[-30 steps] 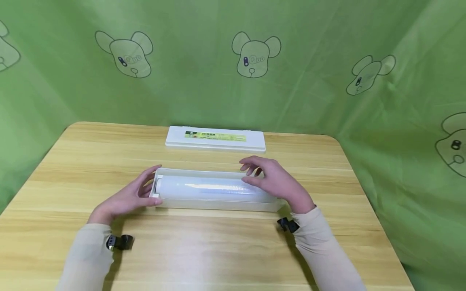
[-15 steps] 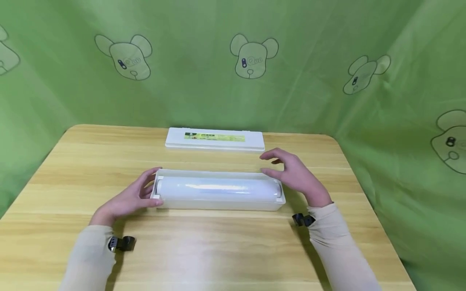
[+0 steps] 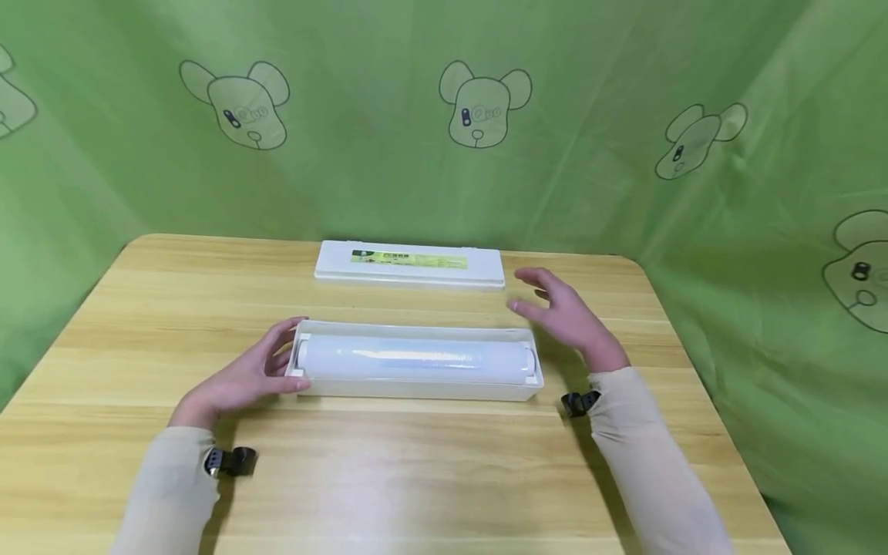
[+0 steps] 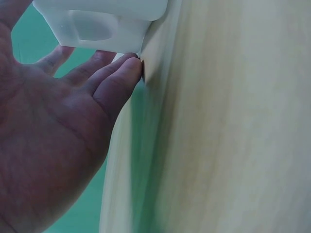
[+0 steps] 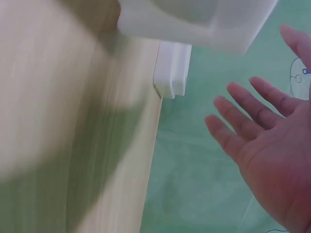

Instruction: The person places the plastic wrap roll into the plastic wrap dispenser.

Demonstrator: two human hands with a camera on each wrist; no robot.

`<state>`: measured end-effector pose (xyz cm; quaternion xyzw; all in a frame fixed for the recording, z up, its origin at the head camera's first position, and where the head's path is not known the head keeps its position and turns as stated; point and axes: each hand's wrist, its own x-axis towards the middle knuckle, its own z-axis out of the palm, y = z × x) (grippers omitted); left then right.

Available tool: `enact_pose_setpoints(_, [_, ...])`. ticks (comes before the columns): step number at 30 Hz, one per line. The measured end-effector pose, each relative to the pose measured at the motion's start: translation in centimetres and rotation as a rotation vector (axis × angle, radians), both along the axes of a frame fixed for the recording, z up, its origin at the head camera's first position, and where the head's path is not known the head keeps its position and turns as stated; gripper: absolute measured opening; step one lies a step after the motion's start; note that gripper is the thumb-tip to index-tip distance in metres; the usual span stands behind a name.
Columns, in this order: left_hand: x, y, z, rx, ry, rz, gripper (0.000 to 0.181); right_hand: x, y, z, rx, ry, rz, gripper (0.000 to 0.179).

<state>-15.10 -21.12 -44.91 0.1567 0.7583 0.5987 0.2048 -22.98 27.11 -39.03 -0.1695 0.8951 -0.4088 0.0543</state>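
A long white plastic box (image 3: 423, 390) lies lidless on the table, with a roll of cling film (image 3: 416, 360) inside it. My left hand (image 3: 243, 379) grips the box's left end, thumb at the front wall and fingers at the back. In the left wrist view, fingertips (image 4: 129, 68) touch the box's end wall (image 4: 95, 26). My right hand (image 3: 565, 312) is held above the table, past the box's right back corner and apart from it. Its fingers are relaxed and hold nothing, as the right wrist view also shows.
Toward the table's back edge lies a white lid (image 3: 409, 270) with a green and yellow label. Around the wooden table (image 3: 430, 478) hangs a green curtain (image 3: 361, 169) printed with bear heads.
My right hand has moved off the right part of the roll, rightward and back, uncovering the box's right end. The left hand keeps its hold on the box.
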Motion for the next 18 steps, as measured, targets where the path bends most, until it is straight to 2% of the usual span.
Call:
enact_pose_setpoints(9, [0.0, -0.1, -0.1, -0.007, 0.003, 0.002, 0.101, -2.5, 0.7, -1.1, -0.041, -0.099, 0.026, 0.084])
enact_pose_setpoints(18, [0.0, 0.0, 0.2, 0.007, -0.018, 0.001, 0.102, -4.6, 1.4, -2.2, -0.125, -0.132, 0.001, 0.083])
